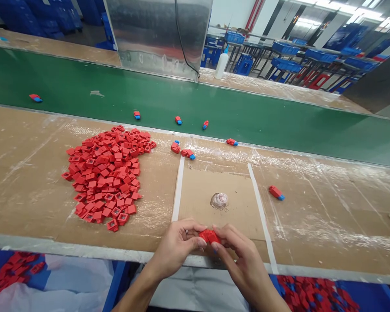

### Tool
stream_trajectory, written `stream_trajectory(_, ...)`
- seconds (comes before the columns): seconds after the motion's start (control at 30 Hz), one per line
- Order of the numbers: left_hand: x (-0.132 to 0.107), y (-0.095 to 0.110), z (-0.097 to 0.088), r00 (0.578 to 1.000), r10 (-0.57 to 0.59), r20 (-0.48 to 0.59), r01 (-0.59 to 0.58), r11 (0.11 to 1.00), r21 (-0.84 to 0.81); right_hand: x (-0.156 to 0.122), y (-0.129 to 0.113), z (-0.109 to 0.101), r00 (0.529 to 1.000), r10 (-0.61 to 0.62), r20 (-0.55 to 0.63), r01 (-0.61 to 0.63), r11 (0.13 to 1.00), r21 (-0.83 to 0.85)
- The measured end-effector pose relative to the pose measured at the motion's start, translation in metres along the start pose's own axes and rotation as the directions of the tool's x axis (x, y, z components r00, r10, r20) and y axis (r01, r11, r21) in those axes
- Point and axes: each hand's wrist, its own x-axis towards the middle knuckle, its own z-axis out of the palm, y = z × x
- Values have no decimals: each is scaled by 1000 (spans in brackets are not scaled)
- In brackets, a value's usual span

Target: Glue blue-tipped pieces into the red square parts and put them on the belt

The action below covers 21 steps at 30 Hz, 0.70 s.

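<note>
At the table's front edge, my left hand [181, 243] pinches one end of a small red plastic piece [209, 235] between thumb and fingers. My right hand [241, 256] grips the other end, and a speck of blue shows by its thumb. Whether one red part or two joined parts are held cannot be made out. Just beyond my fingers, a whitish lump [220, 199] sits on a cardboard sheet [201, 184] taped down on both sides. A large heap of loose red square pieces [105, 173] lies to the left.
A green conveyor belt [273, 115] runs across behind the table, carrying several red-and-blue pieces [178, 120]. Another such piece [275, 192] lies at right. Blue bins with red parts [315, 294] stand below the front edge. A white bottle [221, 65] is behind the belt.
</note>
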Motion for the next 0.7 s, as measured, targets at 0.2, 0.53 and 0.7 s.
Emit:
stream_trajectory(0.2, 1, -1, 0, 1000, 10, 1, -10, 1000, 3, 1, -1, 2, 999, -45, 13, 45, 998, -43)
stream_trajectory(0.53, 1, 3, -4, 998, 55, 21, -57, 997, 60, 5, -2, 3, 996, -82, 43, 87, 989, -120)
stream_trajectory(0.7, 2, 1, 0, 999, 35, 7, -36, 993, 116, 11, 0, 8, 999, -43, -6, 42, 997, -60)
